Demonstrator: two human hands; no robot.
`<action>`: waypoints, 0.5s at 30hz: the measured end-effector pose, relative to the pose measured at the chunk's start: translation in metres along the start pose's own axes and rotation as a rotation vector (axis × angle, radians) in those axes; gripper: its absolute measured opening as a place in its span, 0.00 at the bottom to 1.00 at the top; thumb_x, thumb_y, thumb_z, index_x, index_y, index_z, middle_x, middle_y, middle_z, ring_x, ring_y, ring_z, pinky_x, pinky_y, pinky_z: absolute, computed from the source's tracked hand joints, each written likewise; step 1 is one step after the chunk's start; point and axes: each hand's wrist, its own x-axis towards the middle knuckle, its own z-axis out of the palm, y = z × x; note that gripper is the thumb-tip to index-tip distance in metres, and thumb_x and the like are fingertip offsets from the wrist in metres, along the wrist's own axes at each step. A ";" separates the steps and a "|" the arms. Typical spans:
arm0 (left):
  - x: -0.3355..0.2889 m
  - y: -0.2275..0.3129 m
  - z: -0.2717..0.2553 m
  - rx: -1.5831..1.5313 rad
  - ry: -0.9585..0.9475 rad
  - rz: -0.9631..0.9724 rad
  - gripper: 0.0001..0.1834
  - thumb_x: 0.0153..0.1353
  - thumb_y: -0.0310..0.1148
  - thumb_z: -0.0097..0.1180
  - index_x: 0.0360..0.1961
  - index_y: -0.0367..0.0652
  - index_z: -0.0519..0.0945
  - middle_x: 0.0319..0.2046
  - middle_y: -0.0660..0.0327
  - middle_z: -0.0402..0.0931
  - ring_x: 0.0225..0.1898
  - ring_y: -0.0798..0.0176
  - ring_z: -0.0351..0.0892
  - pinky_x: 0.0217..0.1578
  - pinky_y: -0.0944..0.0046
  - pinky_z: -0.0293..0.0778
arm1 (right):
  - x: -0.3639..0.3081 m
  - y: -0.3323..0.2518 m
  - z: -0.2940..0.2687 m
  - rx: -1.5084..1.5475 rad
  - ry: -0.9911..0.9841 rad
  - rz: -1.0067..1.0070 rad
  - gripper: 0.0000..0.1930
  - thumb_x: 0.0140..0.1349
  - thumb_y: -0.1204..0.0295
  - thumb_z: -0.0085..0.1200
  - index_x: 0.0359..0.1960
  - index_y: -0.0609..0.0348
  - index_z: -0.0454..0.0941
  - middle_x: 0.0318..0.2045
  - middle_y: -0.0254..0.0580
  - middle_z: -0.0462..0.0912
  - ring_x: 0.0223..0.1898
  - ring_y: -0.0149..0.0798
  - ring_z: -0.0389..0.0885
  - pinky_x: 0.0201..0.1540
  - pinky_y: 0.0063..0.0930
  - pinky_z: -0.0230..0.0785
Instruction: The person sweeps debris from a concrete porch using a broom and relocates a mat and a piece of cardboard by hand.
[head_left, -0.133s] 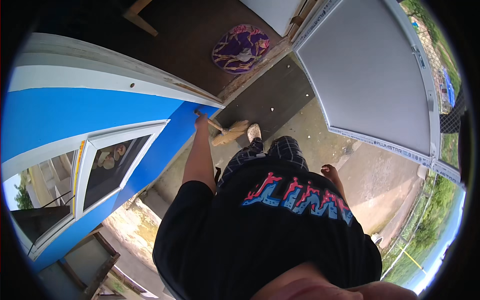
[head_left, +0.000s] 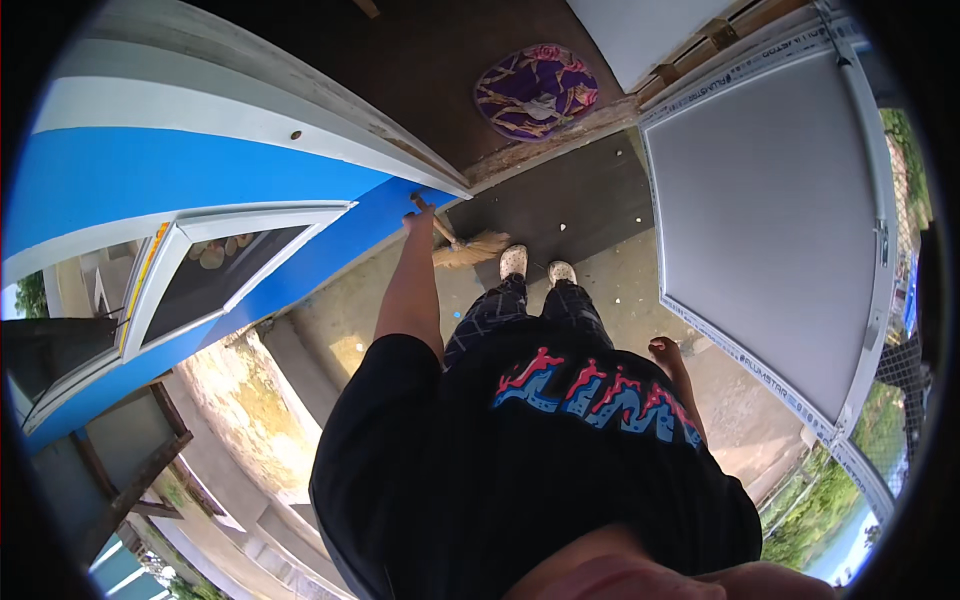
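Observation:
My left hand [head_left: 418,216] is closed around the handle of a straw broom [head_left: 474,250], beside the blue wall near the doorway. The broom slants down, with its fanned tan bristles at floor level just ahead of my left shoe [head_left: 513,262]. My right hand [head_left: 664,351] hangs at my right side with its fingers curled in, and nothing shows in it. A dark mat or panel [head_left: 590,205] covers the ground before the threshold, with small white bits scattered on and around it.
A purple patterned round rug [head_left: 537,92] lies inside the doorway. To the right stands a grey door [head_left: 765,200] in a white frame, swung outward. At left, a white-framed window [head_left: 235,260] juts from the blue wall [head_left: 200,160]. A wire fence [head_left: 900,370] and greenery lie beyond.
The whole view has shifted, so the doorway and rug sit further right. Both of my shoes now show, where one showed before. My left hand still grips the broom.

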 end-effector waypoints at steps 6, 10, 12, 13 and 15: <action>-0.076 0.034 -0.009 -0.311 0.121 0.304 0.13 0.48 0.36 0.52 0.32 0.41 0.67 0.27 0.59 0.74 0.30 0.57 0.73 0.33 0.60 0.67 | 0.123 -0.077 -0.060 -0.141 0.118 -0.285 0.10 0.50 0.69 0.48 0.32 0.61 0.74 0.28 0.46 0.77 0.31 0.39 0.76 0.35 0.27 0.67; -0.137 -0.001 -0.016 -0.424 0.293 0.466 0.09 0.50 0.32 0.52 0.25 0.39 0.66 0.17 0.59 0.67 0.19 0.66 0.64 0.24 0.66 0.65 | 0.135 -0.160 -0.033 0.213 -0.044 -0.262 0.12 0.51 0.70 0.46 0.37 0.59 0.72 0.24 0.34 0.74 0.26 0.28 0.72 0.27 0.21 0.62; -0.156 -0.017 -0.032 -0.349 0.402 0.340 0.12 0.50 0.33 0.54 0.21 0.38 0.66 0.14 0.56 0.65 0.17 0.64 0.61 0.22 0.66 0.64 | 0.119 -0.177 -0.018 0.224 -0.185 -0.180 0.11 0.51 0.70 0.46 0.37 0.57 0.72 0.25 0.32 0.74 0.26 0.26 0.72 0.25 0.20 0.60; -0.162 -0.022 -0.045 -0.386 0.463 0.354 0.14 0.50 0.35 0.55 0.19 0.38 0.65 0.13 0.56 0.64 0.17 0.65 0.60 0.22 0.66 0.64 | 0.120 -0.168 -0.006 0.159 -0.231 -0.237 0.11 0.51 0.71 0.46 0.37 0.58 0.72 0.25 0.33 0.74 0.26 0.28 0.73 0.27 0.21 0.63; -0.161 -0.035 -0.088 -0.460 0.628 0.338 0.15 0.51 0.35 0.54 0.18 0.37 0.65 0.11 0.58 0.62 0.15 0.68 0.58 0.19 0.68 0.62 | 0.121 -0.156 0.010 -0.098 -0.366 -0.426 0.10 0.52 0.73 0.48 0.35 0.62 0.72 0.25 0.38 0.75 0.28 0.31 0.74 0.33 0.24 0.68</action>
